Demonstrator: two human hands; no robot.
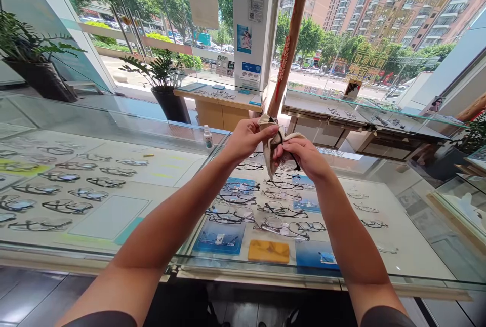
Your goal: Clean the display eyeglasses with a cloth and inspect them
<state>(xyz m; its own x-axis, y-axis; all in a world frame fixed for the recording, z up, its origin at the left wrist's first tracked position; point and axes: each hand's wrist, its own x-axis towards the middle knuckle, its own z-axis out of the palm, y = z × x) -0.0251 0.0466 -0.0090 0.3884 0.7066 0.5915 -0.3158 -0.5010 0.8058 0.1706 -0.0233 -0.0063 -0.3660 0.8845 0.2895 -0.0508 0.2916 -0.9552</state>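
Above the glass display counter, both hands are close together around a beige cloth [268, 157] and a pair of dark-framed eyeglasses [295, 161]. My left hand [248, 137] is closed, its thumb pressed over the cloth and the frame. Fingers bent, my right hand [304, 155] grips the eyeglasses through part of the cloth. One dark temple sticks out below the right fingers. Most of the lenses are hidden by cloth and fingers.
Rows of spectacle frames [279, 209] lie under the glass counter top, with a yellow case [268, 251] near its front. A small spray bottle [207, 137] stands left of my hands. Beyond are a wooden post [290, 48], a potted plant [170, 99] and other display counters [322, 109].
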